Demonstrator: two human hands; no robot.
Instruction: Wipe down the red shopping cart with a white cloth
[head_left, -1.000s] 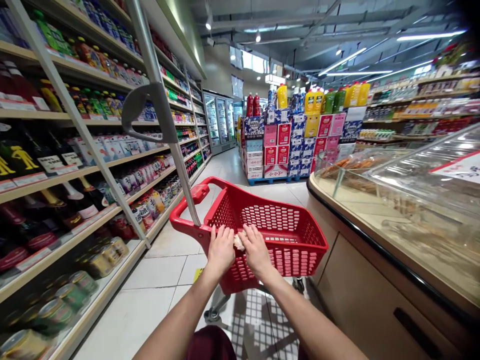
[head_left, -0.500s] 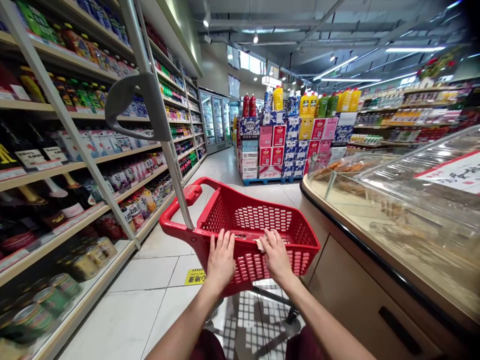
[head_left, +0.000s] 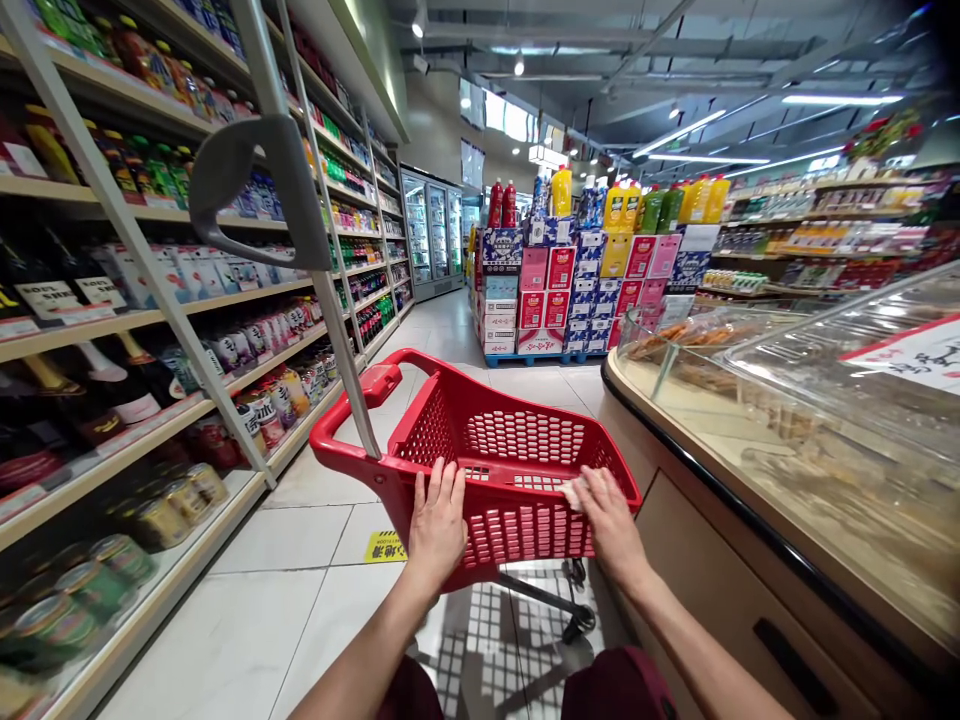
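Head view: pale-edged shelving (head_left: 142, 250) slants up on your left, and a rounded, glass-topped counter (head_left: 690, 560) curves along your right. Between them sits your red, glossy plastic cart (head_left: 517, 487), its tapering walls pierced with rounded slots. Your left hand (head_left: 438, 525) lies on the near rim, fingers slightly apart; thumb's hidden. Your right hand (head_left: 611, 522), fingers bunched closer, clamps a soft, crumpled white wad (head_left: 573, 494) against that rim.

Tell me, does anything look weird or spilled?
I see no spills. But a slanted metal pole with a grey loop handle rises from the low red shopping cart, looking oddly tall for it.
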